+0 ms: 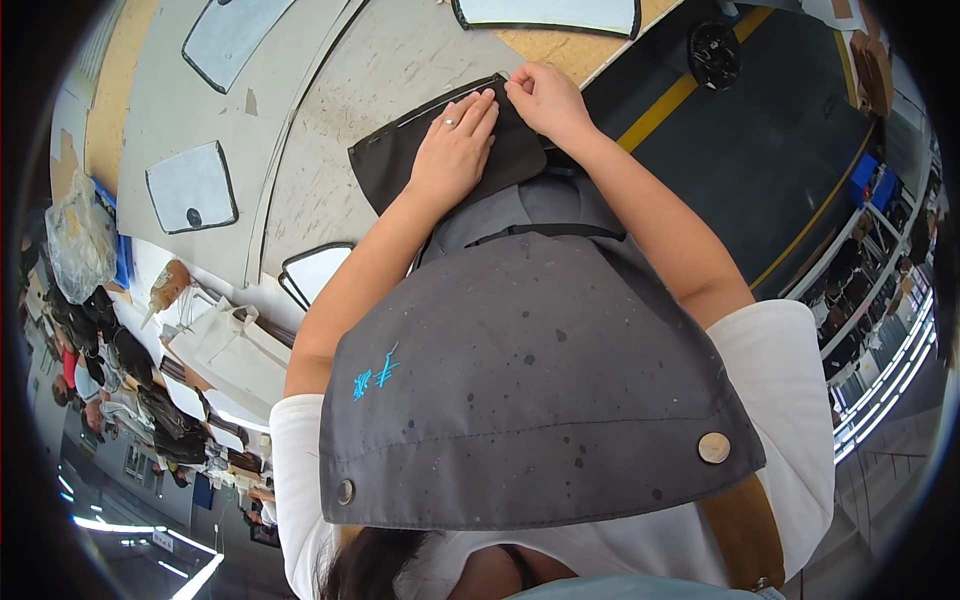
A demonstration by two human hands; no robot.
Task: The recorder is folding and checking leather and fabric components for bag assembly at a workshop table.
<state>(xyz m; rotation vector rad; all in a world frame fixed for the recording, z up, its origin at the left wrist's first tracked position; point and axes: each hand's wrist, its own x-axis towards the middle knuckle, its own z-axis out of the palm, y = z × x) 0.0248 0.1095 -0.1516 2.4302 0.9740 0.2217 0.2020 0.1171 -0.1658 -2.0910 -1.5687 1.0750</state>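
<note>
A dark brown, leather-like panel (385,170) lies at the near edge of the worktable, partly over my apron. Along its far edge runs a thin, pale strip or line. My left hand (452,150) rests flat on the panel with its fingers stretched toward that edge. At the panel's far right corner, my right hand (548,103) is closed, thumb and forefinger pinching the edge. The forearms and the left palm cover part of the panel.
White panels with black edging lie about the grey table (330,110): one (193,190) at the left, others at the far side. A squeeze bottle (170,285) and a plastic bag (80,240) are further left. A round black object (714,55) stands on the floor at right.
</note>
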